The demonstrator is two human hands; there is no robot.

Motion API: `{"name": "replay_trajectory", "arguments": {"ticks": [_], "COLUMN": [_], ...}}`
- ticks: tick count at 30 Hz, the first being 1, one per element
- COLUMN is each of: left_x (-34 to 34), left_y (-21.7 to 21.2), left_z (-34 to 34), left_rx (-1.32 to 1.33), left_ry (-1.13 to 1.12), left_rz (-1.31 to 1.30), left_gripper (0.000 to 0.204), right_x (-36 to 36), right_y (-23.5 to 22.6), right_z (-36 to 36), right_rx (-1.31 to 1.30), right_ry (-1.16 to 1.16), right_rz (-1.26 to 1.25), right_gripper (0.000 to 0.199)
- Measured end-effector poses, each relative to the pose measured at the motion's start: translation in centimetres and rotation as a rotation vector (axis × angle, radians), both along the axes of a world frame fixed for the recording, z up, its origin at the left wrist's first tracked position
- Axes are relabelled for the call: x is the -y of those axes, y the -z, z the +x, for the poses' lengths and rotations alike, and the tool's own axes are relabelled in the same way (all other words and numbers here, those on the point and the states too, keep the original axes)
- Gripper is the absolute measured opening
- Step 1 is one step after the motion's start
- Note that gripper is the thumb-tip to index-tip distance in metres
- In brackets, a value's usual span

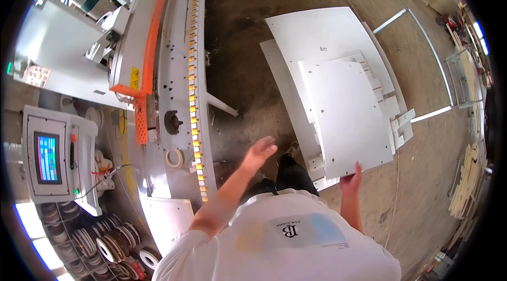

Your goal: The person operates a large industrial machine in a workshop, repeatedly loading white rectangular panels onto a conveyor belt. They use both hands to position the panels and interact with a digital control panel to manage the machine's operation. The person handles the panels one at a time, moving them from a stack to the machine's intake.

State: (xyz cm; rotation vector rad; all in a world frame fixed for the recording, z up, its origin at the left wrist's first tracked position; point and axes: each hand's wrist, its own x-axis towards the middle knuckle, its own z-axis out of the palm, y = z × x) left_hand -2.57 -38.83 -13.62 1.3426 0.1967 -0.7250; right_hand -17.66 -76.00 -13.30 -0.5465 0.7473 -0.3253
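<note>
One white panel (346, 117) is pinched at its edge by the right hand (351, 180). The left hand (260, 153) hangs free, thumb and fingers parted.

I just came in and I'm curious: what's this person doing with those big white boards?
A person in a white T-shirt stands by a stack of white boards. Their right hand is at the near edge of the top white board, with the thumb over it. The left hand is in the air and looks empty. To the left is a long machine with an orange bar, and its control screen is lit.
</note>
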Motion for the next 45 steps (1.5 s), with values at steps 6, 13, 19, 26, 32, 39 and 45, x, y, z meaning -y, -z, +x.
{"name": "replay_trajectory", "arguments": {"ticks": [6,13,19,26,32,39,45], "left_x": [2.9,-4.1,-8.5,-13.1,-17.2,-22.9,-20.5], "left_y": [-4.0,-0.2,1.7,2.5,-2.8,-4.3,-4.0], "left_z": [-2.2,-8.9,-12.1,-15.0,-16.8,-17.8,-16.5], "left_rx": [-0.254,-0.246,-0.242,-0.134,-0.169,-0.040,0.200], "left_ry": [-0.126,-0.431,-0.657,-0.831,-0.363,-0.545,-0.237], "left_rz": [-0.658,-0.721,-0.755,-0.645,0.215,0.412,0.564], "left_gripper": [0.050,0.043,0.048,0.038,0.037,0.029,0.024], "right_x": [-2.1,-7.9,-16.3,-24.7,-29.5,-34.8,-35.7], "right_y": [0.3,5.5,7.1,2.1,2.7,2.9,2.0], "right_z": [-3.1,2.3,5.0,9.1,12.3,13.3,15.7], "right_rx": [0.025,-0.103,-0.064,-0.235,-0.183,-0.207,-0.262], "right_ry": [-0.436,-0.776,-1.040,-1.024,-1.139,-1.127,-1.070], "right_rz": [0.001,0.039,-0.045,-0.292,-0.187,-0.148,-0.205], "right_gripper": [0.055,0.049,0.052,0.063,0.063,0.055,0.058]}}
